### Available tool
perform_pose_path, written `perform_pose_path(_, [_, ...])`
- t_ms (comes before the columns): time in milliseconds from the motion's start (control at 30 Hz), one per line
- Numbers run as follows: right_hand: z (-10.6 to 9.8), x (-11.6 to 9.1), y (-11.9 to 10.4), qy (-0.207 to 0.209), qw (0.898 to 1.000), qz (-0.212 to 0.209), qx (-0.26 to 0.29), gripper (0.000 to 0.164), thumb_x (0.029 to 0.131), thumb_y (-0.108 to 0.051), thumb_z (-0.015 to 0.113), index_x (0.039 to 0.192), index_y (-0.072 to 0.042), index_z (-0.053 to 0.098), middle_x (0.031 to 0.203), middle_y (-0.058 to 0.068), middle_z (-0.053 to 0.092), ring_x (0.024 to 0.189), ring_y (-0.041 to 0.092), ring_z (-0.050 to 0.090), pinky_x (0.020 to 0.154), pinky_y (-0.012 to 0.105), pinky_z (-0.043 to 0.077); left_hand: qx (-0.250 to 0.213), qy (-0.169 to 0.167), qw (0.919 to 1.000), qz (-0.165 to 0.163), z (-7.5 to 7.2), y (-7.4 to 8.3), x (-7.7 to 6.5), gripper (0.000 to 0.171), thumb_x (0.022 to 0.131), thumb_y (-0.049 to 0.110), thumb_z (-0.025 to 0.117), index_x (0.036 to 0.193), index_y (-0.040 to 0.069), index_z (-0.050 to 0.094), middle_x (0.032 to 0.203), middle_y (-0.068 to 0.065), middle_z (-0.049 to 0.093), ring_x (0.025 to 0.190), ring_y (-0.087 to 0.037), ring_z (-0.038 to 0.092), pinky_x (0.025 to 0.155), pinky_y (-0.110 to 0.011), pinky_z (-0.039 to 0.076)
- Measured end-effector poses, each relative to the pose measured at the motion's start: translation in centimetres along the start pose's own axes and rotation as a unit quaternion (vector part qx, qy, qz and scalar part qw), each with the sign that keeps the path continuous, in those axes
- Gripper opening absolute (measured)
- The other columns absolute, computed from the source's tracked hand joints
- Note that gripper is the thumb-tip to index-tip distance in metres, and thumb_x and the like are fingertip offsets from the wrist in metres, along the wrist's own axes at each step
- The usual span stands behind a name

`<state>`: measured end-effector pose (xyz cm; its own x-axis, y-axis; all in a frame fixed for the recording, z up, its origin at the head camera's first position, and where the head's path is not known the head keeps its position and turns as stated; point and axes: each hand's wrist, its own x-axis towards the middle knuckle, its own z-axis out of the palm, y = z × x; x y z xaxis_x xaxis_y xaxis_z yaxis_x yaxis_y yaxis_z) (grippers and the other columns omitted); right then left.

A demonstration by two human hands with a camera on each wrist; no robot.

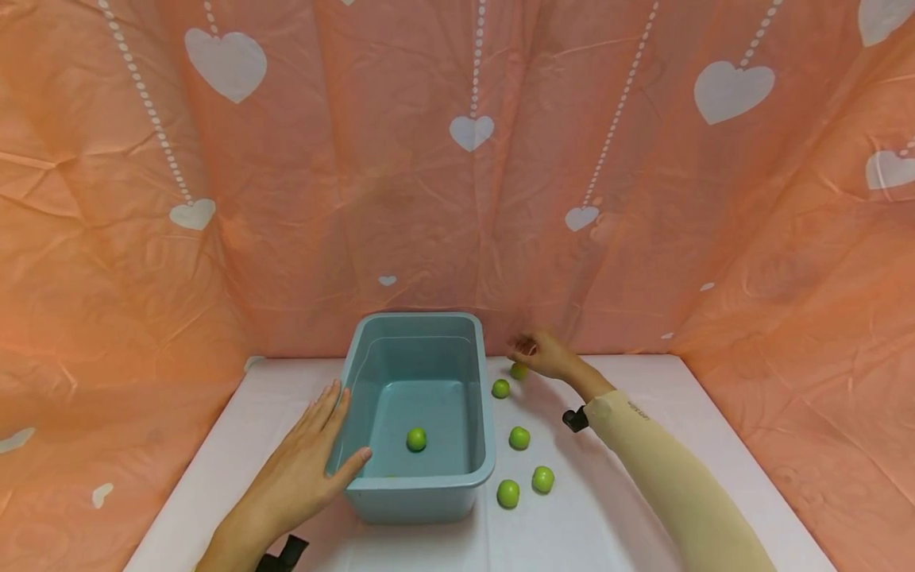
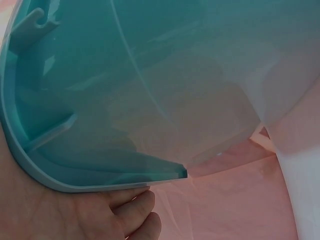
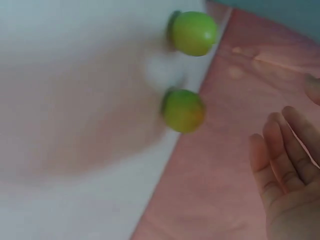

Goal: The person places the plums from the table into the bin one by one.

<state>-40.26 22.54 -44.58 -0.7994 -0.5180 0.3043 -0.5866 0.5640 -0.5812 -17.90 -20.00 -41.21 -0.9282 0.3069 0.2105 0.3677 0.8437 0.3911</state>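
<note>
A blue-grey plastic bin (image 1: 400,482) stands on the table, with a small round green fruit (image 1: 416,439) on its floor. A green sliver barely shows behind the bin's near wall. My left hand (image 1: 296,469) rests on the bin's left rim near the front corner, fingers straight; the left wrist view shows the hand (image 2: 100,215) against the bin's edge (image 2: 65,187). My right hand (image 1: 546,357) hovers by the farthest green fruit (image 1: 519,371), beyond the bin's right side. In the right wrist view the right hand's fingers (image 3: 287,155) are loosely bent and hold nothing, apart from a reddish-tinged fruit (image 3: 184,111).
Several more green fruits lie right of the bin: one near its far end (image 1: 501,388), one midway (image 1: 519,438) and a pair at the front (image 1: 525,486). White cloth (image 1: 608,508) covers the table. An orange heart-printed curtain (image 1: 386,199) closes off the back and sides.
</note>
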Motion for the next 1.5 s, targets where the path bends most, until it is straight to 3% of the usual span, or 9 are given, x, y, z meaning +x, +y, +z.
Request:
perform_pose_path(133, [0.6, -0.5, 1.0, 0.016, 1.000, 0.024, -0.010, 0.023, 0.097, -0.011, 0.078, 0.110, 0.009, 0.075, 0.094, 0.010, 0.071, 0.087, 0.023, 0.065, 0.080, 0.037, 0.058, 0.000, 0.001, 1.0000, 0.001, 0.0, 0.0, 0.0, 0.097, 0.104, 0.065, 0.058, 0.170, 0.002, 0.024, 0.178, -0.021, 0.017, 0.162, -0.047, 0.018, 0.124, -0.070, 0.026])
perform_pose_path(400, [1.7, -1.4, 2.4, 0.020, 0.996, 0.091, -0.005, 0.037, 0.098, -0.015, 0.078, 0.124, 0.010, 0.070, 0.117, 0.021, 0.071, 0.104, 0.034, 0.066, 0.094, 0.050, 0.058, 0.005, 0.007, 0.9999, 0.005, 0.1, 0.0, 0.0, 0.096, 0.104, 0.064, 0.059, 0.170, 0.002, 0.026, 0.177, -0.021, 0.018, 0.162, -0.047, 0.019, 0.124, -0.070, 0.028])
perform_pose_path(600, [2.5, -1.8, 2.8, 0.041, 0.992, 0.121, -0.001, 0.038, 0.097, -0.015, 0.080, 0.121, 0.013, 0.069, 0.113, 0.027, 0.070, 0.102, 0.037, 0.064, 0.093, 0.052, 0.057, 0.005, 0.006, 1.0000, 0.005, 0.1, 0.0, -0.1, 0.096, 0.104, 0.064, 0.059, 0.170, 0.002, 0.026, 0.177, -0.021, 0.017, 0.162, -0.047, 0.020, 0.124, -0.070, 0.027])
perform_pose_path(900, [3.5, -2.3, 3.7, 0.036, 0.988, 0.151, 0.019, 0.023, 0.099, -0.011, 0.077, 0.115, 0.005, 0.075, 0.103, 0.015, 0.068, 0.092, 0.027, 0.061, 0.080, 0.038, 0.054, 0.000, 0.004, 1.0000, 0.002, 0.0, 0.1, -0.1, 0.097, 0.104, 0.064, 0.059, 0.170, 0.002, 0.025, 0.178, -0.020, 0.016, 0.162, -0.046, 0.018, 0.124, -0.071, 0.027])
perform_pose_path(1033, [3.9, -2.4, 4.0, 0.032, 0.985, 0.170, 0.016, 0.025, 0.099, -0.015, 0.077, 0.116, 0.004, 0.075, 0.102, 0.013, 0.069, 0.088, 0.024, 0.062, 0.076, 0.033, 0.054, -0.002, 0.004, 1.0000, 0.003, 0.0, 0.1, -0.1, 0.096, 0.104, 0.064, 0.059, 0.170, 0.002, 0.025, 0.178, -0.020, 0.015, 0.163, -0.046, 0.017, 0.124, -0.070, 0.027])
perform_pose_path(1500, [4.5, -2.7, 4.3, 0.039, 0.979, 0.198, 0.015, 0.031, 0.102, -0.020, 0.076, 0.121, 0.005, 0.071, 0.105, 0.013, 0.070, 0.095, 0.026, 0.063, 0.086, 0.042, 0.057, 0.000, 0.007, 1.0000, 0.007, 0.1, 0.1, -0.2, 0.096, 0.105, 0.063, 0.059, 0.170, 0.002, 0.026, 0.178, -0.019, 0.015, 0.163, -0.045, 0.018, 0.124, -0.069, 0.027])
